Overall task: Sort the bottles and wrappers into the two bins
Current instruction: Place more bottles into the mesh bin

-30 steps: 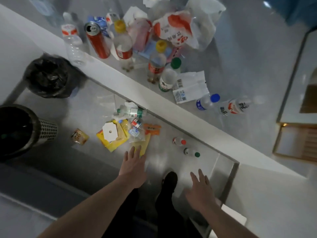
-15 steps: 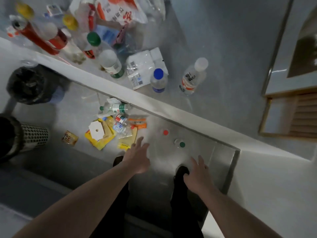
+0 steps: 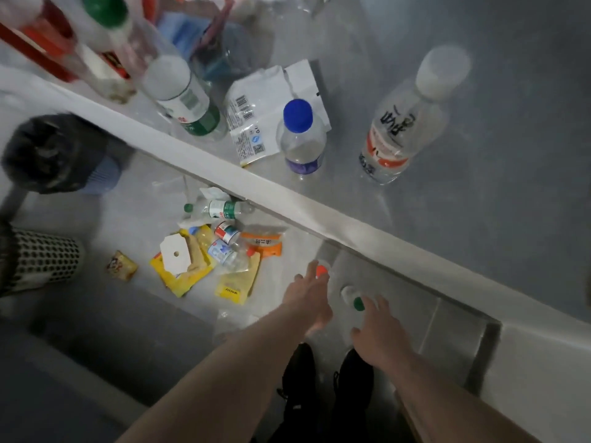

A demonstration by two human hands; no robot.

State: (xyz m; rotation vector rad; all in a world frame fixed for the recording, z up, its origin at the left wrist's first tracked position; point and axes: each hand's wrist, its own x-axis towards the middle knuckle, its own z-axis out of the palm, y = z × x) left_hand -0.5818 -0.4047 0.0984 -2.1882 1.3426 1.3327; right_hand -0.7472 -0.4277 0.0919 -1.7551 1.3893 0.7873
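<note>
Two small bottles stand on the floor below the table edge: one with an orange cap and one with a green cap. My left hand reaches down with straight fingers, its fingertips at the orange-capped bottle. My right hand hangs open just beside the green-capped one. A heap of yellow wrappers and small bottles lies on the floor to the left. On the table stand a blue-capped bottle, a white-capped bottle and a white wrapper.
A bin lined with a black bag and a perforated metal bin stand on the floor at the left. A small brown wrapper lies near the metal bin. More bottles and bags crowd the table's far left. My black shoes are below my hands.
The view has swung closer over the table. Both hands have dropped and moved forward toward the two small capped bottles; my left hand now reaches the orange-capped one.
</note>
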